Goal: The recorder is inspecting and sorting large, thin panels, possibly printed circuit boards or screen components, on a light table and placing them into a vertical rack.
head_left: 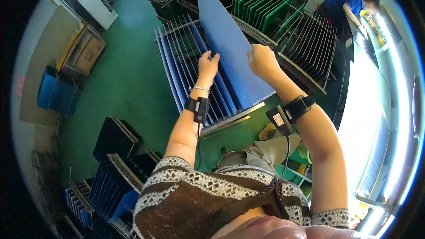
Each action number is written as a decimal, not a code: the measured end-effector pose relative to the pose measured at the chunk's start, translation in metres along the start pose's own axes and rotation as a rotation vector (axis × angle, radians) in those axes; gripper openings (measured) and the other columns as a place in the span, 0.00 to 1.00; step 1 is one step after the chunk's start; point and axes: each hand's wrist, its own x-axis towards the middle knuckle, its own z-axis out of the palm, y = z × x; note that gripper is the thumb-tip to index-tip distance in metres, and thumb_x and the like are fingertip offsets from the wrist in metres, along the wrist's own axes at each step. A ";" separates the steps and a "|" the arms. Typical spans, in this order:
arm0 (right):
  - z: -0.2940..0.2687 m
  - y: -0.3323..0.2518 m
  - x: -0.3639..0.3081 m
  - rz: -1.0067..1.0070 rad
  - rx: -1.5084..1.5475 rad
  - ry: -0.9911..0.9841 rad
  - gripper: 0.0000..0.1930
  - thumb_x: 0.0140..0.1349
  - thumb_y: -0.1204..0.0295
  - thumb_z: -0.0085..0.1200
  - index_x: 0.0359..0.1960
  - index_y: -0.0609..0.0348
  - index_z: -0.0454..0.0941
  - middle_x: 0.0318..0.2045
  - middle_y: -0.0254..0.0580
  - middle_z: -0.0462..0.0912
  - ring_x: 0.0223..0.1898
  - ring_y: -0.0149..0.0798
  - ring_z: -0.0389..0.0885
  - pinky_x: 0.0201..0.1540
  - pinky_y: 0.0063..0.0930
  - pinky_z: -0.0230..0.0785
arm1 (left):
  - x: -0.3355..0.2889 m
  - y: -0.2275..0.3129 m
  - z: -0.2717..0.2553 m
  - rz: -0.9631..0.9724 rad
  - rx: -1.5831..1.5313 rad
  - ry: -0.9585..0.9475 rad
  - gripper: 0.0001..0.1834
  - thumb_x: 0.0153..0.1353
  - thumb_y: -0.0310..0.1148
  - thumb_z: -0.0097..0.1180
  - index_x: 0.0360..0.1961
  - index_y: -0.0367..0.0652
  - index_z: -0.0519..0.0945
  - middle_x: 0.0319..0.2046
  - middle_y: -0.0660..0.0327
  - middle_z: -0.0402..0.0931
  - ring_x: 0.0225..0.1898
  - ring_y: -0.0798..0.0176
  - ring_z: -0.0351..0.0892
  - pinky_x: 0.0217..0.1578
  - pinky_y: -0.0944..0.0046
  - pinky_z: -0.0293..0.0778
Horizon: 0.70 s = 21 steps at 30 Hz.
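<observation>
A large flat blue panel (228, 46) stands tilted over a slotted metal rack (234, 120). My right hand (264, 63) grips its right edge, with the fingers folded over the border. Against the panel's left side, low over the rack, is my left hand (207, 67); its thumb and fingers are apart and hold nothing I can see. Several more blue panels (168, 64) stand on edge in the rack's slots, to the left of and beneath my left hand. Whether the tilted panel's lower edge sits in a slot is hidden.
Racks of green boards (265, 6) and dark boards (310, 44) stand beyond, to the right. A lit bench (361, 119) runs along the right, where another person (345, 6) leans over. Board racks (117, 186) stand lower left; a cardboard box (88, 53) is by the left wall.
</observation>
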 end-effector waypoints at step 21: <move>-0.007 -0.013 -0.002 0.068 -0.072 -0.066 0.05 0.46 0.76 0.49 0.24 0.65 0.75 0.27 0.57 0.78 0.32 0.54 0.79 0.37 0.41 0.72 | 0.056 0.015 -0.015 0.035 0.908 0.068 0.24 0.53 0.50 0.51 0.39 0.39 0.78 0.45 0.46 0.71 0.47 0.44 0.71 0.44 0.52 0.70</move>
